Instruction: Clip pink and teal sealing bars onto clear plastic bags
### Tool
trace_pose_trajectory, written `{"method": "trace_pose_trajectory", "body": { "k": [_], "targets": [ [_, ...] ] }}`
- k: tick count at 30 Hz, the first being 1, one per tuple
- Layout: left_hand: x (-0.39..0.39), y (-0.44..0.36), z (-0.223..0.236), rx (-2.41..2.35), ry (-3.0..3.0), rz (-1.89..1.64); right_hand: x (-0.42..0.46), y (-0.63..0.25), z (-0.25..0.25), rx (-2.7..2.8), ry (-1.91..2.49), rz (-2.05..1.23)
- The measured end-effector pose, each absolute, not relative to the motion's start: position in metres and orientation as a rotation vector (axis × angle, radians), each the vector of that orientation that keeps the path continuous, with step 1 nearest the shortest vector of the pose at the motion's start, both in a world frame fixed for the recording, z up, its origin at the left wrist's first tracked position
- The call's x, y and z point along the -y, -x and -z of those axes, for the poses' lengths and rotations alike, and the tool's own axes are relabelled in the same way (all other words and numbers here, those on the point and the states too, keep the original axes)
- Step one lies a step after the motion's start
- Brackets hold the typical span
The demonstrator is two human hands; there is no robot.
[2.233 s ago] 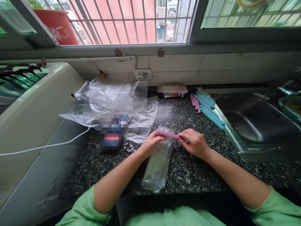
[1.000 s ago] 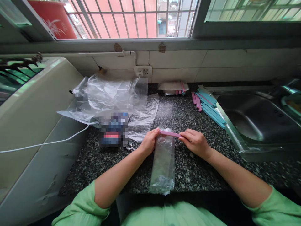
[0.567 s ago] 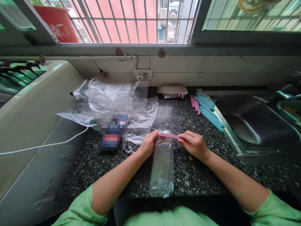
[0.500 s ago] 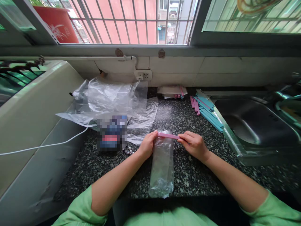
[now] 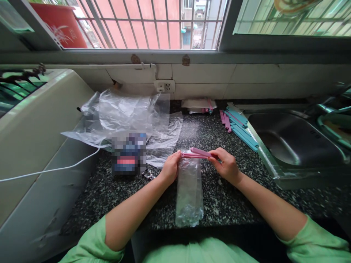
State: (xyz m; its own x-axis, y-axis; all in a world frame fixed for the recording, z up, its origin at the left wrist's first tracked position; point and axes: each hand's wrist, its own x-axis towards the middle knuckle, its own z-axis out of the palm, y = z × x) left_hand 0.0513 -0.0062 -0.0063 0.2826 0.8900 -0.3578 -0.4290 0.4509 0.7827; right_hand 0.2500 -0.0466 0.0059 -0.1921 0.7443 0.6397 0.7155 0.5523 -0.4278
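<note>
A pink bag sealing clip [image 5: 201, 152] lies across the top of a clear plastic bag [image 5: 189, 193], its two long arms apart at the left and joined at the right. My left hand [image 5: 171, 168] is closed, pinching the left end of the lower arm by the bag's upper corner. At the hinged end, my right hand [image 5: 225, 166] is closed on the clip, thumb and fingers pressed together. The bag hangs flat toward the counter's front edge. Whether the bag's mouth sits between the arms, I cannot tell.
Pink and blue clips [image 5: 241, 128] lie beside the steel sink [image 5: 290, 135]. A filled packet [image 5: 199, 105] rests by the wall. Loose clear plastic bags [image 5: 131, 113] spread at the left, near a blurred-out object [image 5: 128, 153] and a white cable [image 5: 55, 169]. The counter [image 5: 230, 204] is dark speckled stone.
The clip has opened: its upper arm now tilts up and away from the lower one. Both hands keep nearly the same place, and the view has shifted slightly.
</note>
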Motion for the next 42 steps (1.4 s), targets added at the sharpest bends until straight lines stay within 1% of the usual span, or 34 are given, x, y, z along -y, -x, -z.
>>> {"method": "trace_pose_trajectory", "body": {
  "k": [15,21,27,31,35,42],
  "targets": [
    [0.007,-0.047,0.004,-0.915,-0.741,-1.114,0.047,-0.252,-0.002,1.781,1.211,-0.027],
    [0.006,-0.046,0.002,-0.927,-0.749,-1.104,0.049,-0.249,0.0,1.601,1.216,-0.307],
    [0.006,-0.047,0.0,-0.926,-0.702,-1.112,0.049,-0.246,-0.002,1.408,1.161,-0.708],
    [0.006,-0.049,-0.001,-0.933,-0.618,-1.101,0.051,-0.246,-0.009,1.341,1.138,-0.92],
    [0.006,-0.05,0.001,-0.949,-0.545,-1.07,0.051,-0.246,-0.012,1.313,1.126,-1.05],
    [0.005,-0.048,0.005,-0.983,-0.596,-1.098,0.046,-0.251,-0.002,1.271,1.086,-1.144]
  ]
}}
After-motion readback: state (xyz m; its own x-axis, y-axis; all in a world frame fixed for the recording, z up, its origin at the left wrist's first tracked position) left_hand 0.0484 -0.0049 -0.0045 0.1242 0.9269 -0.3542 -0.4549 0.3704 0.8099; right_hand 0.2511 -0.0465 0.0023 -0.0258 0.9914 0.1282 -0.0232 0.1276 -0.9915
